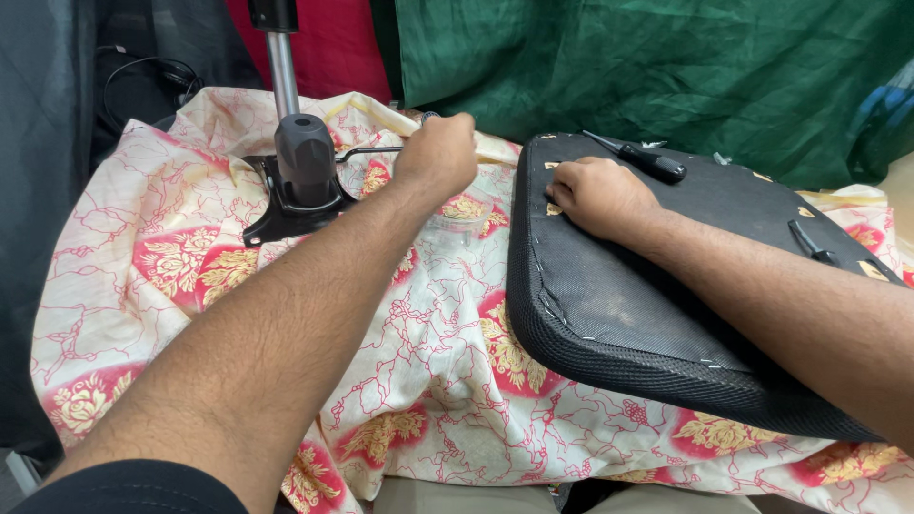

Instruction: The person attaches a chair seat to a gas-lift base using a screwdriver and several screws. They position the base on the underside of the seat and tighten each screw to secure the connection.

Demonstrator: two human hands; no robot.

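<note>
Mechanism [303,176], black plate with grey column, sits at left on floral cloth [190,266]. Left hand [436,152] reaches just right of it, fingers curled at thin lever [367,150]; actual grip hidden. Right hand [598,195] rests knuckles-down, loosely curled, holding nothing, on upturned black seat [619,314]. Screwdriver [640,159] lies just behind it.
</note>
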